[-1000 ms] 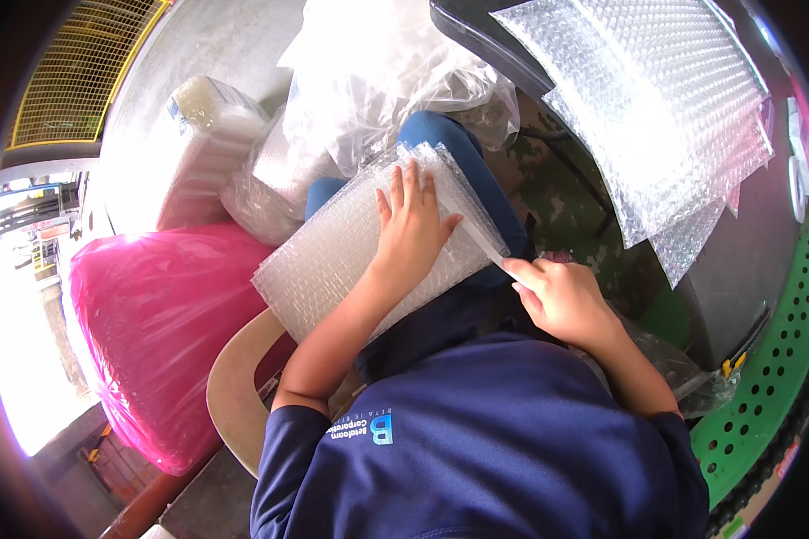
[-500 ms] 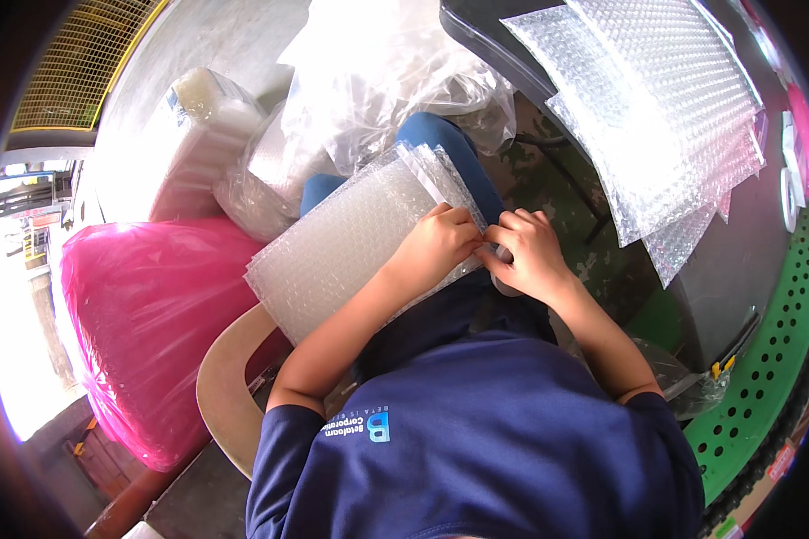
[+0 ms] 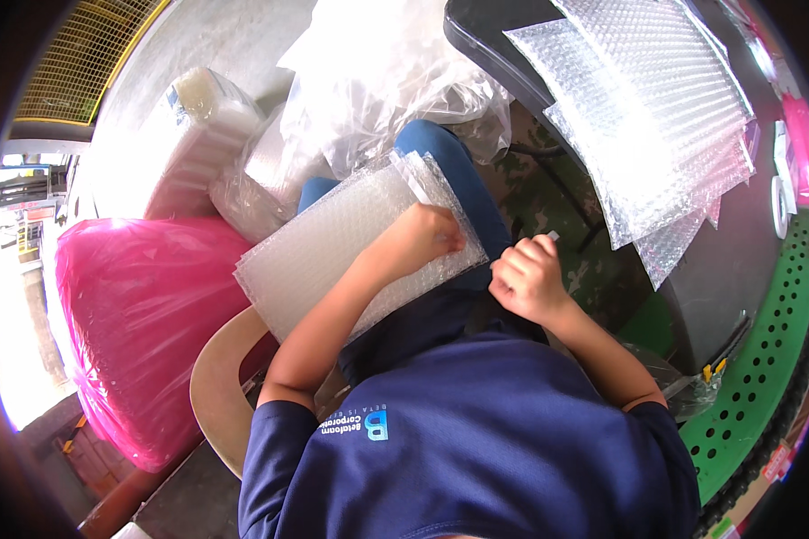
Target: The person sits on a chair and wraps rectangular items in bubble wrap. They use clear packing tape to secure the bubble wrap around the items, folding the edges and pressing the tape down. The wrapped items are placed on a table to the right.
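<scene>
A stack of clear bubble-wrap bags (image 3: 333, 225) lies slanted across my lap, with a pale strip (image 3: 415, 180) running along its far right end. Over the right part of the stack is my left hand (image 3: 427, 239), fingers curled in; whatever it pinches is hidden. My right hand (image 3: 528, 278) is closed just off the stack's right edge, apart from the left. A small pale bit (image 3: 553, 236) shows beyond its fingers; I cannot make out what that is.
More bubble-wrap bags (image 3: 647, 126) are piled on a dark table (image 3: 737, 234) at right. A pink plastic-wrapped bundle (image 3: 144, 332) stands left, beside the chair arm (image 3: 214, 377). Clear plastic sheeting (image 3: 386, 81) and a wrapped white pack (image 3: 202, 135) lie ahead. A green perforated strip (image 3: 746, 386) edges the right.
My hands were together at the stack's right edge and have parted. The left has shifted left over the bags; the right has drawn slightly down and to the right.
</scene>
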Demonstrator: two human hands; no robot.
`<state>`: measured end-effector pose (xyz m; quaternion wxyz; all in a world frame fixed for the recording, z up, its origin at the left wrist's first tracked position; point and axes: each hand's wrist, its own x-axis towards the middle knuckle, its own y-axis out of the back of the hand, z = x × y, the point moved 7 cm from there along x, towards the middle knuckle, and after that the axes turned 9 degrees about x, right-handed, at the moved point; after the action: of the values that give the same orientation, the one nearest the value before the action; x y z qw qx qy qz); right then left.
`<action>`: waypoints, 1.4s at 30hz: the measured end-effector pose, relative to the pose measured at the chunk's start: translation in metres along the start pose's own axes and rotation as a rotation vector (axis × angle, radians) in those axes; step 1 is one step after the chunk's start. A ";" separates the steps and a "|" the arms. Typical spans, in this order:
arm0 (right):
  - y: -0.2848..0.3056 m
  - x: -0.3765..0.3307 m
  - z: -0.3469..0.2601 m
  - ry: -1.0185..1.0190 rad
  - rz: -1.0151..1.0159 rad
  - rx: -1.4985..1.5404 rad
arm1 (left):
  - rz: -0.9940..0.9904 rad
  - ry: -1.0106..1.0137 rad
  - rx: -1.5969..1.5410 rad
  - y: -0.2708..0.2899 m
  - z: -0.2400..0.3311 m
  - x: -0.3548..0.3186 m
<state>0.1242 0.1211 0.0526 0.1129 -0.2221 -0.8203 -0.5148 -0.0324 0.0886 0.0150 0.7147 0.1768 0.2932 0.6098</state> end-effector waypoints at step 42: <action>-0.005 0.006 0.030 -0.329 -0.222 0.162 | 0.999 -0.573 0.547 0.205 0.236 0.007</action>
<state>0.1178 0.1473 0.0377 -0.0626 -0.2018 -0.8857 -0.4133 -0.0398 0.1599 0.3192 0.3231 0.6245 0.1180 0.7012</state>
